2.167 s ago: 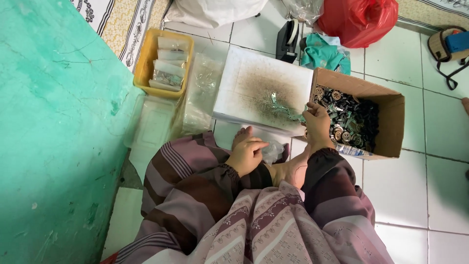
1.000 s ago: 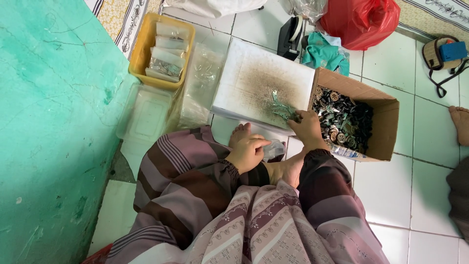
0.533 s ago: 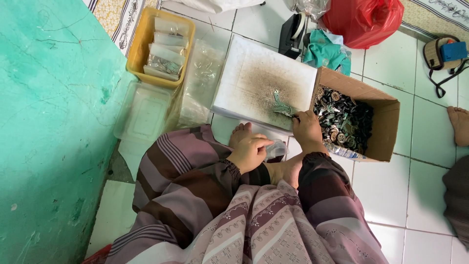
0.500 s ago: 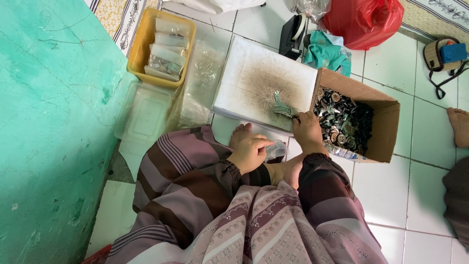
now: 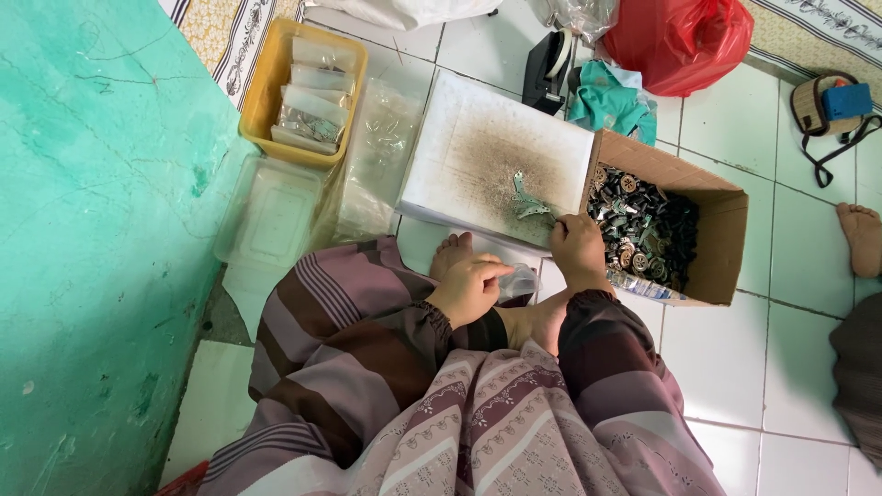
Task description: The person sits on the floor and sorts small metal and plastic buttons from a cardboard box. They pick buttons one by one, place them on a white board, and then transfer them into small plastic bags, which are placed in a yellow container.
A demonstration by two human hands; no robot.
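I sit on a tiled floor with a smudged white board (image 5: 478, 156) in front of my knees. My left hand (image 5: 470, 287) rests by my feet and pinches a small clear plastic bag (image 5: 520, 281). My right hand (image 5: 577, 246) lies at the board's near right corner, fingertips touching a few thin metal pieces (image 5: 528, 200) on the board. Just right of that hand stands an open cardboard box (image 5: 717, 234) filled with small dark and silvery metal parts (image 5: 641, 230).
A yellow tray (image 5: 266, 87) of filled clear bags stands at the far left, with loose clear bags (image 5: 377, 156) and a clear lid (image 5: 271, 220) beside it. A green wall (image 5: 83, 230) runs along the left. A red bag (image 5: 680, 41), tape dispenser (image 5: 549, 69), teal cloth (image 5: 606, 106) and another person's foot (image 5: 862, 237) lie beyond.
My right hand has come out of the box and across to the metal pieces on the board. My left hand has stayed by my feet with the bag.
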